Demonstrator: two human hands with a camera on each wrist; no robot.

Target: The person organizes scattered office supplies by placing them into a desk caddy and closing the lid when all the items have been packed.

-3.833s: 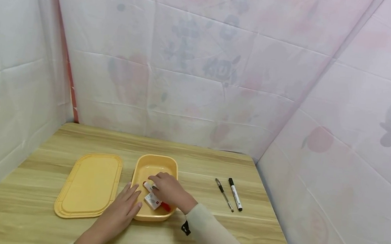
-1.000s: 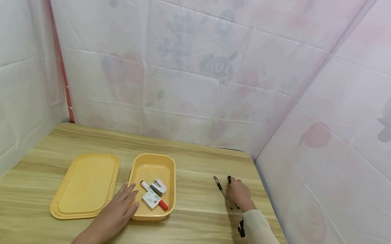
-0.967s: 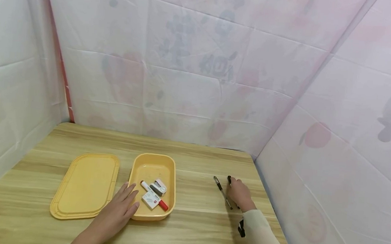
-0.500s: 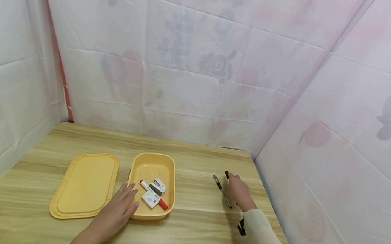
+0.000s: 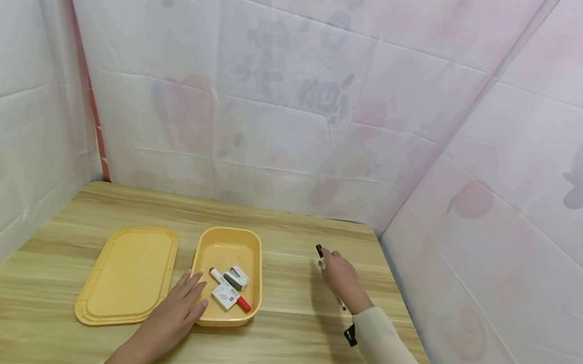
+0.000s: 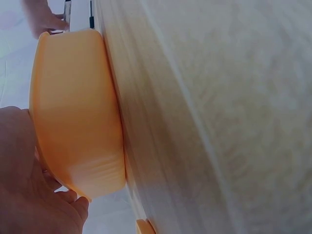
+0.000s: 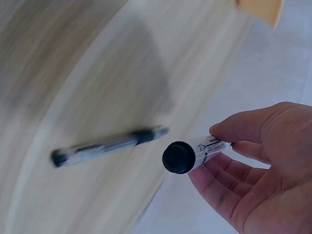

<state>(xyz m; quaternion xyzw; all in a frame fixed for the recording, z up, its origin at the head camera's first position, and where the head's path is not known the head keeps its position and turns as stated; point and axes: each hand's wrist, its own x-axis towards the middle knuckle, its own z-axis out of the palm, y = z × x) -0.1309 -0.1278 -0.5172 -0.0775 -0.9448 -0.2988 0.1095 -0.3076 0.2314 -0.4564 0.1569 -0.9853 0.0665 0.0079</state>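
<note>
My right hand (image 5: pixel 343 278) pinches a white marker with black ends (image 7: pixel 209 146) between thumb and fingers, lifted off the table. Below it on the wood lies a clear pen with a black grip (image 7: pixel 102 150), mostly covered by the hand in the head view. My left hand (image 5: pixel 177 308) rests with extended fingers on the left rim of a yellow plastic box (image 5: pixel 260 276). Inside the box lie a red-capped marker (image 5: pixel 244 304), a small white carton (image 5: pixel 223 297) across it, and a small white-and-grey item like a mini stapler (image 5: pixel 236 279).
The box's flat yellow lid (image 5: pixel 130 275) lies on the wooden table (image 5: pixel 285 339) to the left of the box. Pale printed sheets (image 5: pixel 275 119) hang as walls behind and on both sides of the table.
Earlier my right hand was in the box, then moved right to the black marker. It has since lifted that marker and carried it left over the pen. My left hand stays at the box rim.
</note>
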